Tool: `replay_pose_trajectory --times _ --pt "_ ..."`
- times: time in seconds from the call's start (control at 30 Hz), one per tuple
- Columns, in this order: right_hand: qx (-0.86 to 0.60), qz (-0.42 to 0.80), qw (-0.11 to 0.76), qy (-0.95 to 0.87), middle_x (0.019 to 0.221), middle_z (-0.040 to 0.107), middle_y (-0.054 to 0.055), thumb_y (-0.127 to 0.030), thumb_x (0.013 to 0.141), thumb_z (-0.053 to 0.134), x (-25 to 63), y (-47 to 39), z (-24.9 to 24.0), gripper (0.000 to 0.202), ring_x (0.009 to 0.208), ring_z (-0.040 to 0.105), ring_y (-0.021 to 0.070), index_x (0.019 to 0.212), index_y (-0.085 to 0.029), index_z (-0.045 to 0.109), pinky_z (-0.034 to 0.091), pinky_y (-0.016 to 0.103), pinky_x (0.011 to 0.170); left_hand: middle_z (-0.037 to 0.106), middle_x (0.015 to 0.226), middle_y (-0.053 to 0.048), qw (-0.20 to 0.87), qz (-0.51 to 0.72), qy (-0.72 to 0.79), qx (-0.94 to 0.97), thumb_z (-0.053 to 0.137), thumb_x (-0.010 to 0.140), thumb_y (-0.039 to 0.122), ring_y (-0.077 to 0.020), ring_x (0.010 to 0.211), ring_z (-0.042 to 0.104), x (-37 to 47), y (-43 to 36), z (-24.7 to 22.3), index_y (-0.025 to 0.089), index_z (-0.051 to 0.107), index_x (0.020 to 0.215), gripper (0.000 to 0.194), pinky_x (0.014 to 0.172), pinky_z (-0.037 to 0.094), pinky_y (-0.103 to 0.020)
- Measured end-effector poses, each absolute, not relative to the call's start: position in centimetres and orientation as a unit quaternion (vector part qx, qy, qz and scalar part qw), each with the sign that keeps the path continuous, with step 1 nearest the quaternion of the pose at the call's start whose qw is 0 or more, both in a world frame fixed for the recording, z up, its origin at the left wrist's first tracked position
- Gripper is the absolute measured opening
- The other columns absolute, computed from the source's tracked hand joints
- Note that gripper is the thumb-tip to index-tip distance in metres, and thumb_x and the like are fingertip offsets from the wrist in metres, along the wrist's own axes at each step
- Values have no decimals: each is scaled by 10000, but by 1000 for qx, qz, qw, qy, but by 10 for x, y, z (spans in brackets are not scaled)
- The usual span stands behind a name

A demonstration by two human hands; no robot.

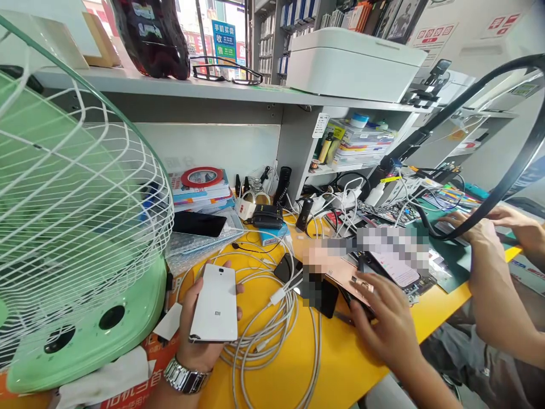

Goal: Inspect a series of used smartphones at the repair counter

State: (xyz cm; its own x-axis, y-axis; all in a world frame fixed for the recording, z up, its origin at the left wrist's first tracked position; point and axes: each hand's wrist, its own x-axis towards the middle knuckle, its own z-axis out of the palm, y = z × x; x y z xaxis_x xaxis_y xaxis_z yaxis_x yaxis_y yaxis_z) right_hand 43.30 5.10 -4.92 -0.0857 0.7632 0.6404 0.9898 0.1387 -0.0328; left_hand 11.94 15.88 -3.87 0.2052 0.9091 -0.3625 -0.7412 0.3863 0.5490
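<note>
A white smartphone (216,301) with an MI logo lies back side up in my left hand (191,341), fingers curled round its edges. My right hand (389,318) rests on the lower end of a rose-gold phone (332,267), thumb at its near edge and fingers over its top. That phone lies on other dark phones; part of it is blurred out. Just left of it, a small black phone (286,268) sits on the yellow table (349,363). Coiled white cables (272,324) spread between my hands.
A green fan (85,227) stands close on the left. Behind are stacked boxes with red tape (201,176) and a black phone (200,224). Lit phone (398,267) and circuit boards lie right. Another person's hands (472,233) work over a green mat (455,267), near a black ring-shaped arm (506,182).
</note>
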Motion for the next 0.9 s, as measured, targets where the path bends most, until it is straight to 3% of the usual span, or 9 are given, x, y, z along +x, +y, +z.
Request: replay_pose_trajectory --times 0.2,0.33,0.5,0.7,0.8,0.9 --pt "-576 -206 248 -751 1232 638 122 -254 812 600 387 60 -52 376 1168 570 338 1185 -213 611 445 537 984 691 1197 -96 767 535 330 127 545 848 269 -246 758 724 120 158 -37 270 550 1297 449 434 567 -285" --pt "-705 -257 238 -617 1268 615 141 -364 890 527 446 67 -49 385 1211 537 357 1233 -199 582 428 552 999 696 1186 -99 772 530 329 122 535 856 261 -224 720 716 119 157 -37 248 539 1306 450 418 549 -266" --pt "-790 -256 145 -537 1246 617 176 -548 917 395 503 63 -54 567 1276 479 410 1313 -162 518 431 612 982 728 1084 -106 778 512 351 100 514 875 277 -244 741 722 120 157 -33 246 501 1334 460 402 527 -261" --pt "-750 -287 186 -567 1128 671 152 -509 915 435 476 54 -49 450 1191 563 363 1193 -190 588 457 551 986 739 796 -74 819 444 355 73 625 776 393 -185 384 585 116 163 -40 307 340 1441 728 331 436 -262" --pt "-754 -286 190 -560 1161 664 142 -504 915 437 474 55 -45 444 1204 554 364 1180 -187 599 439 547 1010 726 745 -52 854 394 329 92 734 663 449 -191 364 570 110 169 -55 342 238 1481 962 322 394 -245" --pt "-770 -281 183 -543 1183 656 134 -515 917 418 485 58 -43 471 1223 537 365 1185 -177 606 425 544 1026 742 820 -62 880 364 279 122 741 672 476 -214 434 624 104 175 -69 361 195 1496 996 376 426 -255"
